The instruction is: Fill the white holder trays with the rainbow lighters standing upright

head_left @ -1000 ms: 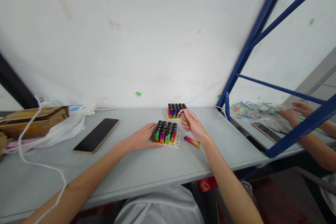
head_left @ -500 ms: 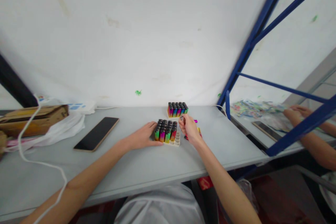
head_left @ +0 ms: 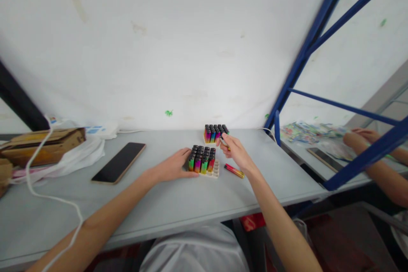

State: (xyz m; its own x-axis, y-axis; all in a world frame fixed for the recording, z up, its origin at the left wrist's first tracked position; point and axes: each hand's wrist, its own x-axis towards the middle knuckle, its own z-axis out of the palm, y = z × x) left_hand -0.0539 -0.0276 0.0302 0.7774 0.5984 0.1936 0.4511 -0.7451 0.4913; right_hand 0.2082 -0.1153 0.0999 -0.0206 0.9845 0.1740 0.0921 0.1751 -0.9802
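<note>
A pale tray carries several upright lighters with black tops and rainbow-coloured bodies; empty holes show along its right side. My left hand rests at the tray's left edge, thumb and fingers spread around its corner. Above and right of the tray, my right hand is closed on a lighter, partly hidden by the fingers. One red and yellow lighter lies on the table right of the tray. Behind stands a second group of upright lighters, partly covered by my right hand.
A black phone lies on the table at left, near a cardboard box, plastic bags and a white cable. Blue metal bars rise at right, with another person's arms beyond them.
My right hand has turned, and the lighter in it now shows. The magenta piece beside that hand no longer shows on the table. My left hand stays at the tray.
</note>
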